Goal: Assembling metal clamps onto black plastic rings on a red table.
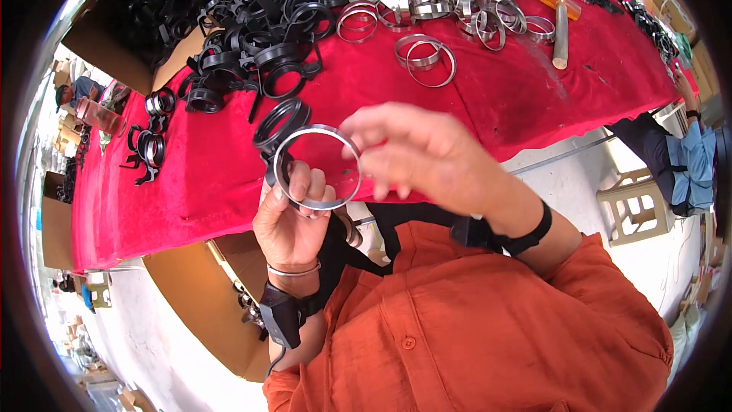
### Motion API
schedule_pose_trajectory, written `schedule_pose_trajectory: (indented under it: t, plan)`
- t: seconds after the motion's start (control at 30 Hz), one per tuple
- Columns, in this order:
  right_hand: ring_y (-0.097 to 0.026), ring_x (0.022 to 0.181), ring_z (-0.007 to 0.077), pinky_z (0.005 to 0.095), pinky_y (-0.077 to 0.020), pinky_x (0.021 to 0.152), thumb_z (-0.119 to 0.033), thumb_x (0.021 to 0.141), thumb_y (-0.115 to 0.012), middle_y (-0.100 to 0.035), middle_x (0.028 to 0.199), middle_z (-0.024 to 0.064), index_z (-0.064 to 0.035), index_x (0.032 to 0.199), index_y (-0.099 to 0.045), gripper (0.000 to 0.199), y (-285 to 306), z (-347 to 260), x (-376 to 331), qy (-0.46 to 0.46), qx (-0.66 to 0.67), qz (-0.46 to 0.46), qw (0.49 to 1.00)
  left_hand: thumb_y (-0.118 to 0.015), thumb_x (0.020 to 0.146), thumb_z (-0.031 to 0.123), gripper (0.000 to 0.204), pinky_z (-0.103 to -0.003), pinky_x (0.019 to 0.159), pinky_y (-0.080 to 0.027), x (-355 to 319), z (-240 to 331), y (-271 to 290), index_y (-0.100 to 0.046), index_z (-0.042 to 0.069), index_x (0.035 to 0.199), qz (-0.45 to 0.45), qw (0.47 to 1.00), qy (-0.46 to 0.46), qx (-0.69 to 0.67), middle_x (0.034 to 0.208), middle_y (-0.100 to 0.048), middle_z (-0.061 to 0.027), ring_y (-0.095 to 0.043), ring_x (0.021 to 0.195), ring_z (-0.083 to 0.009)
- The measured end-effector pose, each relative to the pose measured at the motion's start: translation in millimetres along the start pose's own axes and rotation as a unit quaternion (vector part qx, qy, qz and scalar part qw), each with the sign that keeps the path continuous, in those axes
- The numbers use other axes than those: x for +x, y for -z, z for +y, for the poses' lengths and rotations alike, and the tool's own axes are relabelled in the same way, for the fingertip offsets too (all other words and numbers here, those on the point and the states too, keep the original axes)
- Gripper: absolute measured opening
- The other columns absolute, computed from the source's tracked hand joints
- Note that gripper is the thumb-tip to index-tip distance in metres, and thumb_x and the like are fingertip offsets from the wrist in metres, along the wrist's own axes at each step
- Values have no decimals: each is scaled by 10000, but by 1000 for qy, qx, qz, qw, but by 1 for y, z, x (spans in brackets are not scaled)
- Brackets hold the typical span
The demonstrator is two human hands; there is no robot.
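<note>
My left hand [290,225] grips a black plastic ring clamp [280,123] from below, close to my chest. A shiny metal ring [316,168] lies against the black clamp. My right hand [415,151] pinches the metal ring's right rim with thumb and fingers. Both hands hover in front of the red cloth table [213,175]. On the table, a heap of black clamps [252,23] lies at the far left and a pile of metal rings [442,0] at the far middle.
A hammer with an orange head [560,19] lies at the table's right. Finished black-and-metal pieces [152,126] sit near the left edge. A cardboard box [206,297] stands under the table. Another seated person [679,152] and a plastic stool [637,206] are at right.
</note>
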State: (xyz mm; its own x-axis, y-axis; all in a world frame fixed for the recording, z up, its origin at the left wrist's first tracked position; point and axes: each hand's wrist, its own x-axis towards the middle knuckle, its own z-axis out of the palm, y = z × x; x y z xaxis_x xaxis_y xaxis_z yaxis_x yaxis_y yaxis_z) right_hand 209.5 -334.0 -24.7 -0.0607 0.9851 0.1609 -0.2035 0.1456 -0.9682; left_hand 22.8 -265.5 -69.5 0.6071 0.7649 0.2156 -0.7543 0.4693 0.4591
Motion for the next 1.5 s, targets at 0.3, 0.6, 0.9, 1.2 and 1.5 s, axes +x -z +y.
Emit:
schedule_pose_trajectory:
  t: [0.3, 0.6, 0.9, 1.2, 1.5]
  plan:
    - [-556, 531, 66, 191, -438, 434, -94, 884, -561, -574, 737, 26, -1, 1062, -516, 205, -2, 5, 6, -30, 73, -19, 997, -601, 832, 115, 276, -246, 537, -406, -7, 2, 1, -491, 47, 1076, 108, 974, -33, 195, 878, -570, -101, -518, 630, -139]
    - [-596, 511, 104, 199, -468, 404, -133, 887, -564, -596, 734, 37, -13, 1051, -524, 208, -8, 9, 9, -95, 219, -11, 971, -566, 841, 75, 211, -242, 497, -460, -7, -4, 1, -489, 46, 1036, 133, 975, 11, 176, 854, -586, -119, -566, 620, -151]
    - [-589, 509, 108, 207, -468, 416, -113, 894, -541, -609, 773, 62, 4, 1088, -520, 228, 0, 12, 10, -76, 222, -23, 972, -563, 839, 63, 207, -239, 489, -448, -9, -4, -1, -494, 47, 1033, 129, 979, 12, 160, 853, -600, -119, -554, 600, -148]
    - [-548, 558, 82, 193, -392, 454, -137, 911, -514, -616, 810, 87, 3, 1164, -520, 290, 13, 31, 14, -94, 345, -11, 934, -560, 849, 70, 207, -233, 465, -425, -13, 1, -24, -472, 61, 1036, 127, 985, -25, 115, 808, -549, -107, -519, 585, -143]
    - [-601, 594, 105, 201, -467, 496, -149, 916, -511, -632, 819, 74, -15, 1089, -536, 221, 17, 36, 15, -68, 291, -35, 954, -579, 817, 45, 324, -244, 481, -413, -14, -4, -45, -422, 39, 1100, 89, 935, -103, 328, 701, -519, -77, -506, 542, -149]
